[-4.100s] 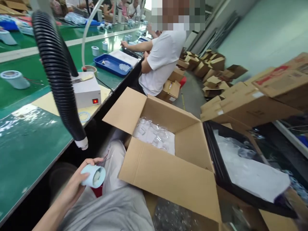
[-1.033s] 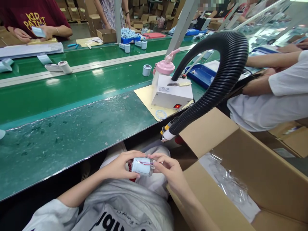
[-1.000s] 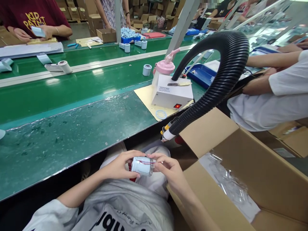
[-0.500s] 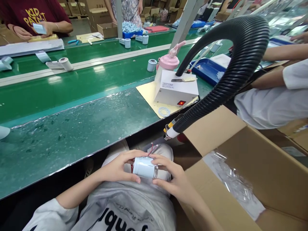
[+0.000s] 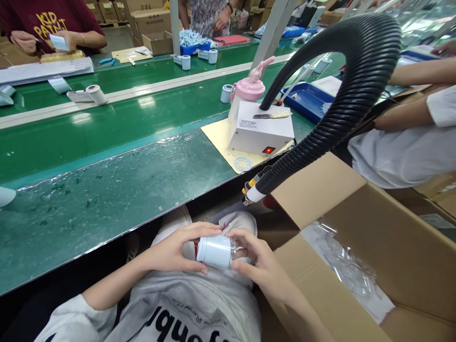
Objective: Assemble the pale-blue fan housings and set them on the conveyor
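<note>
Above my lap, a light-blue cylindrical housing (image 5: 215, 251) lies on its side between my two hands. My left hand (image 5: 177, 249) grips its left end, thumb below and fingers over the top. At the other end, my right hand (image 5: 254, 254) has its fingers curled round a clear plastic part (image 5: 233, 249) that fits against the housing. A bit of red wire (image 5: 223, 226) shows above the fingers; the rest is hidden. Beyond my hands hangs the nozzle (image 5: 252, 194) of a black corrugated hose (image 5: 359, 90).
A white box-shaped unit (image 5: 261, 128) with a lit red switch stands on the green bench (image 5: 107, 209), beside a pink-lidded bottle (image 5: 248, 89). An open carton (image 5: 402, 242) holding clear plastic parts (image 5: 347, 261) is at my right. Co-workers sit across the belt (image 5: 142, 118) and to the right.
My right hand has shifted slightly right, from over the housing's body to its clear end. The red wires that stood up above the housing are now mostly hidden.
</note>
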Tool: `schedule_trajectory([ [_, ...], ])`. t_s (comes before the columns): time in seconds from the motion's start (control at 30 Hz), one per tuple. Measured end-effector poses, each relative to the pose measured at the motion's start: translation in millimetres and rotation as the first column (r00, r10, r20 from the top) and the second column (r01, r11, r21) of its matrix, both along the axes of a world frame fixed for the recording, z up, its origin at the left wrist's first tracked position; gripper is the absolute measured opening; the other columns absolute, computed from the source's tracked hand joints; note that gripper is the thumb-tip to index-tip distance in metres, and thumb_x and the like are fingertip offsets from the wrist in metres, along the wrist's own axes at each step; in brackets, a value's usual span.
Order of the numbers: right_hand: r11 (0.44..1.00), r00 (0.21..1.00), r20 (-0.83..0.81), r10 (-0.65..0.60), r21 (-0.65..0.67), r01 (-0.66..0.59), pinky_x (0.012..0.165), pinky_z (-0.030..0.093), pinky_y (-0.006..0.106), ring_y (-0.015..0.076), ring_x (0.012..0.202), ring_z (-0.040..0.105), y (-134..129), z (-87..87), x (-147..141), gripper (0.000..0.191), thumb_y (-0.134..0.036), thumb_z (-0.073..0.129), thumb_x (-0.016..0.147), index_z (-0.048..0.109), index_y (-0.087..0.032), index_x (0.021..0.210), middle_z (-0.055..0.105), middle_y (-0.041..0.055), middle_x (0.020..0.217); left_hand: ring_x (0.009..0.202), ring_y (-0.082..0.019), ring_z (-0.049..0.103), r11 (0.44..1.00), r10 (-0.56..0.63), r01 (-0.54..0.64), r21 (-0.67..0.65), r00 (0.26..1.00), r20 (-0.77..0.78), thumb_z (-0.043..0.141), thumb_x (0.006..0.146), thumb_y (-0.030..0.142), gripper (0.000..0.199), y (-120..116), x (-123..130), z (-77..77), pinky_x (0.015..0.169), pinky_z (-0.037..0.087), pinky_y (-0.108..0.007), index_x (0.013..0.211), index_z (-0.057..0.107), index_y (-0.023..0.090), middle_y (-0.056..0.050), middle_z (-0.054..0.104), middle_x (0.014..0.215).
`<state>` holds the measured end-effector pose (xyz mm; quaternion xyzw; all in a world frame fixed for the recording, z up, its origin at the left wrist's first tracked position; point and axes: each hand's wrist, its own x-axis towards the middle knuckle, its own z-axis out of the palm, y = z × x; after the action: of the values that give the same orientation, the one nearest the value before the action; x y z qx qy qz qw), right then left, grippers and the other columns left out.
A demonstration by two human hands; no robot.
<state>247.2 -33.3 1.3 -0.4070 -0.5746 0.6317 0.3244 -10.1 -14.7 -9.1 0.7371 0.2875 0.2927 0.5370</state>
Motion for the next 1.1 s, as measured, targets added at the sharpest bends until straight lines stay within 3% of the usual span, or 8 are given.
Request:
schedule_trajectory([
  [0.2, 0.987, 0.996, -0.085, -0.016, -0.161, 0.002, 0.065, 0.051, 0.024, 0.0149, 0.074, 0.061, 2, -3.5, -6, 0.042, -0.055, 0.075, 0.086, 0.061, -0.023, 0.109, 0.063, 0.0003, 0.088, 0.139, -0.031, 0.055, 1.000, -0.004, 0.003, 0.028, 1.000, 0.004, 0.087, 0.078, 0.033, 0.081, 0, 0, 1.4, 0.118, 0.042, -0.048, 0.150, 0.050, 0.036, -0.010, 0.059, 0.151],
  [0.4, 0.958, 0.989, -0.144, -0.026, -0.285, -0.016, 0.054, 0.054, 0.024, 0.0132, 0.061, 0.061, 2, -8.0, -13, 0.052, -0.068, 0.071, 0.084, 0.056, -0.021, 0.100, 0.059, -0.0032, 0.077, 0.139, -0.031, 0.055, 1.000, -0.006, 0.006, 0.026, 1.000, -0.009, 0.086, 0.078, 0.035, 0.079, -2, -2, 1.6, 0.118, 0.042, -0.049, 0.149, 0.052, 0.034, -0.011, 0.059, 0.150],
  [0.53, 0.927, 0.986, -0.163, -0.022, -0.372, -0.041, 0.044, 0.049, 0.020, 0.0118, 0.047, 0.059, 2, -13.8, -17, 0.060, -0.077, 0.067, 0.079, 0.051, -0.021, 0.092, 0.060, -0.0057, 0.062, 0.139, -0.031, 0.055, 1.000, -0.007, 0.008, 0.027, 1.000, -0.015, 0.086, 0.079, 0.036, 0.076, -3, -2, 1.8, 0.118, 0.042, -0.049, 0.148, 0.053, 0.032, -0.013, 0.059, 0.150],
  [0.77, 0.844, 0.979, -0.196, -0.061, -0.533, -0.054, 0.032, 0.041, 0.018, 0.0114, 0.038, 0.056, -1, -14.4, -24, 0.067, -0.085, 0.066, 0.073, 0.049, -0.021, 0.085, 0.062, -0.0045, 0.058, 0.139, -0.033, 0.055, 1.000, -0.023, 0.022, 0.017, 0.999, 0.049, 0.084, 0.081, 0.035, 0.074, -4, -2, 1.9, 0.117, 0.043, -0.050, 0.148, 0.054, 0.032, -0.014, 0.058, 0.151],
  [1.0, 0.718, 0.962, -0.268, -0.050, -0.679, -0.152, 0.028, 0.033, 0.017, 0.0111, 0.032, 0.052, 0, -11.8, -28, 0.075, -0.084, 0.061, 0.075, 0.064, -0.012, 0.096, 0.065, 0.0019, 0.051, 0.139, -0.033, 0.055, 1.000, -0.005, 0.005, -0.003, 0.998, 0.070, 0.084, 0.081, 0.032, 0.072, -6, -1, 5.4, 0.115, 0.044, -0.050, 0.146, 0.055, 0.036, -0.012, 0.057, 0.151],
  [1.1, 0.687, 0.960, -0.274, -0.060, -0.709, -0.160, 0.028, 0.033, 0.015, 0.0102, 0.032, 0.052, 1, -15.4, -29, 0.074, -0.081, 0.063, 0.075, 0.066, -0.011, 0.095, 0.065, 0.0022, 0.051, 0.139, -0.033, 0.055, 0.997, 0.010, -0.006, -0.075, 0.998, 0.056, 0.086, 0.079, 0.034, 0.074, -5, 0, 4.9, 0.116, 0.043, -0.051, 0.146, 0.056, 0.033, -0.013, 0.059, 0.148],
])
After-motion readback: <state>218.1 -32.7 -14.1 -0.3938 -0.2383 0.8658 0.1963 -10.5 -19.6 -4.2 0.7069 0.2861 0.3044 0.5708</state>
